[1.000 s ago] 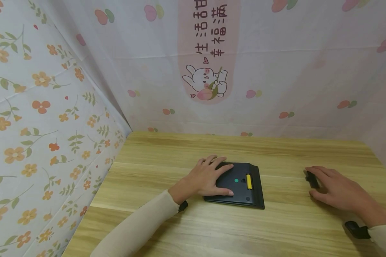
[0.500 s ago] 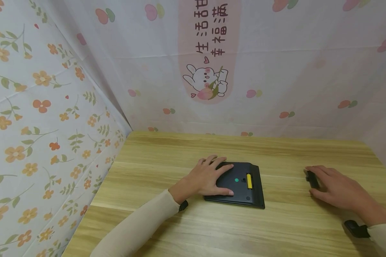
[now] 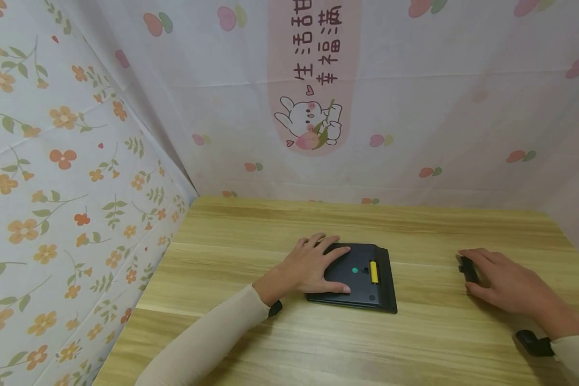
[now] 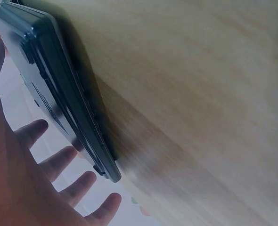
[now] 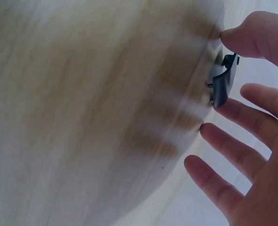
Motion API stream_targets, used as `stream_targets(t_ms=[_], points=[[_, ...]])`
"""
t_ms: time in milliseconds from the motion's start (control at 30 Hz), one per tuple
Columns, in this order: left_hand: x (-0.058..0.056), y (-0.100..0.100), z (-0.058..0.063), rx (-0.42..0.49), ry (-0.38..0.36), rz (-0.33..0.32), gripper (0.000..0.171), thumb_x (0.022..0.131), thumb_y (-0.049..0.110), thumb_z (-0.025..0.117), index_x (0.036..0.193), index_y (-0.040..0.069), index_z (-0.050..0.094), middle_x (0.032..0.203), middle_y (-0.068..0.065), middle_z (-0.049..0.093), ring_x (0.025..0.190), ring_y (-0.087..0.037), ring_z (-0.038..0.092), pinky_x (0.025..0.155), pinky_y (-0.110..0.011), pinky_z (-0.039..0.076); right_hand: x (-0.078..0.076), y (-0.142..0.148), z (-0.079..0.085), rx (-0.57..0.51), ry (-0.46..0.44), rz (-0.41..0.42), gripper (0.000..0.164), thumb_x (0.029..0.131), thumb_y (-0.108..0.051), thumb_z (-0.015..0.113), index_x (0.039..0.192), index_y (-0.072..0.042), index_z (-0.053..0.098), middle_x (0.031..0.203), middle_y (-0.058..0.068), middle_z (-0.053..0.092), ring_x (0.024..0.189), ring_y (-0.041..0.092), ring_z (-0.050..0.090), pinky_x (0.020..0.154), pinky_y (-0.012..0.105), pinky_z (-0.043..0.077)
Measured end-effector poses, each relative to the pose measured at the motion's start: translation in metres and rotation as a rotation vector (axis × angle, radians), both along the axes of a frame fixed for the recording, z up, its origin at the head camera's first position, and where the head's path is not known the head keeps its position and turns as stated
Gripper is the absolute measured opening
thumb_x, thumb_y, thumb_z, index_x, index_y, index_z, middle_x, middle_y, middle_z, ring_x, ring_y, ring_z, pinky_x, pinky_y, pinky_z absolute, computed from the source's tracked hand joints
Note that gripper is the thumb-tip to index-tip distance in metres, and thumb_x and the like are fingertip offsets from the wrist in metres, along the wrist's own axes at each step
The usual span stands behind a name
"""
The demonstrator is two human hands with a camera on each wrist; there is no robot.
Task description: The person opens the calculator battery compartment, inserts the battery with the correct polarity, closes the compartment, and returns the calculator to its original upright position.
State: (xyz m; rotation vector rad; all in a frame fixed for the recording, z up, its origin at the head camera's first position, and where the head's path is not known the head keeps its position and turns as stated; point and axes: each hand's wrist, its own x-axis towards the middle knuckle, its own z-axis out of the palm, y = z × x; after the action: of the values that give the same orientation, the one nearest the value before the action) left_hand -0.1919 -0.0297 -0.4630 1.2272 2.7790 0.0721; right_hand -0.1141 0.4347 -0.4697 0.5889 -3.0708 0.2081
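A black calculator (image 3: pixel 362 287) lies back side up on the wooden table, with a yellow battery (image 3: pixel 373 272) in its uncovered compartment. Spread over its left part is my left hand (image 3: pixel 309 268), thumb and fingers extended on the back. The left wrist view shows the calculator's edge (image 4: pixel 59 80) beside those fingers (image 4: pixel 59 162). Off to the right, a small black battery cover (image 3: pixel 469 269) rests on the table. My right hand (image 3: pixel 511 284) is around it, fingers extended and thumb apart. In the right wrist view the cover (image 5: pixel 225 84) sits between thumb and fingertips, with a gap at the thumb.
Behind the table (image 3: pixel 270 225) hangs a pale printed curtain (image 3: pixel 395 107). A flowered cloth (image 3: pixel 77 187) closes off the left side. Black wrist straps (image 3: pixel 535 344) show by the sleeves.
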Motion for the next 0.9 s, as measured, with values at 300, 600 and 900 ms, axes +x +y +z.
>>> stream_targets(t_ms=[300, 600, 900], points=[[0.0004, -0.0012, 0.001, 0.009, -0.004, 0.003, 0.095, 0.097, 0.086, 0.054, 0.175, 0.036, 0.032, 0.18, -0.001, 0.026, 0.163, -0.032, 0.027, 0.122, -0.059, 0.035, 0.0004, -0.0013, 0.0013, -0.001, 0.004, 0.001, 0.072, 0.092, -0.021, 0.09, 0.149, 0.004, 0.055, 0.142, 0.035, 0.059, 0.121, 0.058, 0.061, 0.08, 0.069, 0.058], [0.0015, -0.0019, 0.0026, 0.007, -0.013, 0.004, 0.095, 0.098, 0.086, 0.053, 0.175, 0.036, 0.032, 0.18, -0.002, 0.025, 0.162, -0.032, 0.028, 0.122, -0.059, 0.035, -0.0009, 0.0009, -0.0009, 0.003, 0.005, -0.005, 0.071, 0.093, -0.023, 0.09, 0.15, 0.002, 0.055, 0.143, 0.033, 0.06, 0.121, 0.057, 0.062, 0.079, 0.07, 0.057], [0.0025, -0.0017, 0.0033, 0.002, -0.009, 0.005, 0.095, 0.098, 0.087, 0.052, 0.175, 0.036, 0.031, 0.18, -0.002, 0.027, 0.162, -0.031, 0.029, 0.122, -0.058, 0.036, -0.0012, 0.0014, -0.0019, 0.008, 0.025, 0.007, 0.071, 0.091, -0.021, 0.091, 0.148, 0.003, 0.055, 0.141, 0.033, 0.06, 0.118, 0.057, 0.063, 0.077, 0.069, 0.058]])
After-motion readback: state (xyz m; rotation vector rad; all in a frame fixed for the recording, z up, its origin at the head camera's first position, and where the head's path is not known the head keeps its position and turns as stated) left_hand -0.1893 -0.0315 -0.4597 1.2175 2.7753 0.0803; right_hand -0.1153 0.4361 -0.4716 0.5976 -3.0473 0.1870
